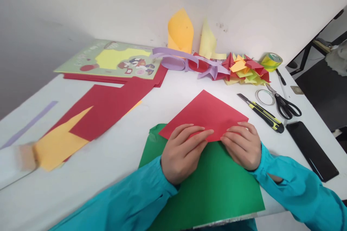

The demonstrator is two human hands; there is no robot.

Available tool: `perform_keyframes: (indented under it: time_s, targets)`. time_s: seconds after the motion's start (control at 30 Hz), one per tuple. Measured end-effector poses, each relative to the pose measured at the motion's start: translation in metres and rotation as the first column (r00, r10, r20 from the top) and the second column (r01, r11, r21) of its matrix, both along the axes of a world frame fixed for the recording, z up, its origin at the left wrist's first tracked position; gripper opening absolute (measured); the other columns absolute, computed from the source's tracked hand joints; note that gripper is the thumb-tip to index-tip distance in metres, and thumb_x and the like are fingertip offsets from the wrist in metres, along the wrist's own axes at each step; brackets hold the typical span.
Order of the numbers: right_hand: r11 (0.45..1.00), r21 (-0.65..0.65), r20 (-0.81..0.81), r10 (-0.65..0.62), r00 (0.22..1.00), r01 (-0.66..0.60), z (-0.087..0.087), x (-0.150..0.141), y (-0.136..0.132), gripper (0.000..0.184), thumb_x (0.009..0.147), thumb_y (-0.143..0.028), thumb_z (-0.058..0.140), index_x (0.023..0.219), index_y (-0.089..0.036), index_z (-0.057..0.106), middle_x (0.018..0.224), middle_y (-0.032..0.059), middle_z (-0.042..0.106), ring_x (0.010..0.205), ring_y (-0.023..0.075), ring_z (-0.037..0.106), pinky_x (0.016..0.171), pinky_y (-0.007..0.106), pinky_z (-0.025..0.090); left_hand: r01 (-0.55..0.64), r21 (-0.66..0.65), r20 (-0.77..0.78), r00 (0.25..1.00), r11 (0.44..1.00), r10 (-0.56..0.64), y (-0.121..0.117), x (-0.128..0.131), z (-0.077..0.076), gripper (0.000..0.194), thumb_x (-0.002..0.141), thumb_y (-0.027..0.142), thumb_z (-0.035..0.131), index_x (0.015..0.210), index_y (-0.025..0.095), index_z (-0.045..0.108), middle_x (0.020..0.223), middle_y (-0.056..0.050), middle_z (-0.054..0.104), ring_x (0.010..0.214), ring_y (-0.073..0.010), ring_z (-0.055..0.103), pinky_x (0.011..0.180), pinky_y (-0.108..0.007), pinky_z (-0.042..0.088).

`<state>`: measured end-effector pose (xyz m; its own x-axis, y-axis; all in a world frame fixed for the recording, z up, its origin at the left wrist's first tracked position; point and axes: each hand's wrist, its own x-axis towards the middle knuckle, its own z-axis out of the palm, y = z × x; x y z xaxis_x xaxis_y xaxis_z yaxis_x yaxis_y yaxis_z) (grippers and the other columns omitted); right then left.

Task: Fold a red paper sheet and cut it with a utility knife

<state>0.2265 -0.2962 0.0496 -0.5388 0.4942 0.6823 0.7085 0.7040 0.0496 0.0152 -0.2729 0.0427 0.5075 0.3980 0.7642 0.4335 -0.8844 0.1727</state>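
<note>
Both hands are on a red sheet of paper (204,110), which lies cornerwise in front of me with one corner pointing to the wall. My left hand (185,151) has its fingers curled along the near left edge, index finger stretched toward the middle. At the near right edge my right hand (244,146) grips the paper, fingers bent over it and the thumb hidden. Beneath the red paper and my wrists lies a larger green sheet (217,191), its far left corner crumpled.
Right of me are a box cutter (261,113), scissors (287,106), a tape roll (265,97) and a black phone (311,151). Folded paper pieces (245,68) lie by the wall. At left are dark red sheets (108,106), orange paper (61,142) and a green printed pad (84,63).
</note>
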Motion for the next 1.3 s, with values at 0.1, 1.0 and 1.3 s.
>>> perform_keyframes:
  time_s: [0.1, 1.0, 1.3]
  targets:
    - [0.999, 0.028, 0.002, -0.024, 1.000, 0.024, 0.000, 0.005, 0.003, 0.012, 0.080, -0.011, 0.061, 0.089, -0.017, 0.063, 0.080, 0.0025, 0.072, 0.082, 0.0180, 0.063, 0.082, 0.040, 0.047, -0.014, 0.016, 0.013, 1.000, 1.000, 0.014, 0.005, -0.003, 0.001, 0.016, 0.080, 0.003, 0.058, 0.087, 0.017, 0.060, 0.103, -0.007, 0.071, 0.095, -0.0205, 0.063, 0.084, -0.042, 0.051]
    - [0.985, 0.091, -0.037, -0.144, 0.989, 0.147, 0.004, 0.028, 0.012, 0.013, 0.078, -0.008, 0.060, 0.088, -0.017, 0.061, 0.079, 0.0047, 0.071, 0.078, 0.0187, 0.063, 0.076, 0.037, 0.045, -0.140, -0.052, 0.157, 0.977, 0.989, 0.146, 0.022, -0.019, -0.001, 0.021, 0.075, 0.000, 0.062, 0.087, 0.017, 0.060, 0.104, -0.013, 0.068, 0.094, -0.0249, 0.060, 0.075, -0.044, 0.052]
    - [0.985, 0.089, -0.052, -0.142, 0.989, 0.146, 0.003, 0.030, 0.013, 0.015, 0.078, -0.008, 0.060, 0.090, -0.017, 0.061, 0.079, 0.0053, 0.071, 0.079, 0.0192, 0.062, 0.074, 0.037, 0.045, -0.216, -0.116, 0.216, 0.947, 0.969, 0.237, 0.027, -0.024, -0.003, 0.016, 0.080, 0.007, 0.060, 0.088, 0.020, 0.062, 0.107, -0.009, 0.067, 0.092, -0.0222, 0.061, 0.076, -0.042, 0.053]
